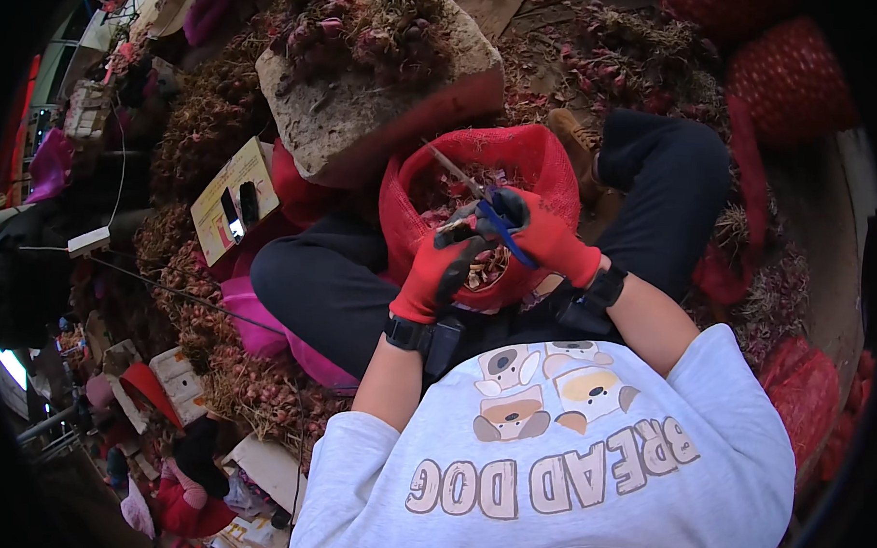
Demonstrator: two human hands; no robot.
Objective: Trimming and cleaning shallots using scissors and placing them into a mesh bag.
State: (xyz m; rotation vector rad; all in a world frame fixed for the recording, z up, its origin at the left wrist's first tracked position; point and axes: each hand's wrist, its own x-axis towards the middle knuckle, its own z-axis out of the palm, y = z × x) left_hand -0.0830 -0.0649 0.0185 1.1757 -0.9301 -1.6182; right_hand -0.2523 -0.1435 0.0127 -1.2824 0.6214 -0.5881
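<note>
Red sack [399, 215] holds dry reddish scraps [444, 192]; above it, right hand [557, 241] grasps blue-handled scissors [503, 234]; left hand [433, 271], grip I cannot tell.

Blue-handled scissors [501, 230], gripped aslant with grey blades toward upper left, above the open mouth of a red mesh sack [402, 215] holding reddish and straw-coloured plant pieces; small plant piece [457, 223] pinched beside scissors, mostly hidden.

Large outlined capital letters [552, 479] ran across the person's pale shirt [720, 496], appearing upside down. Smaller print on the yellowish board [255, 176] was too small to read.
</note>
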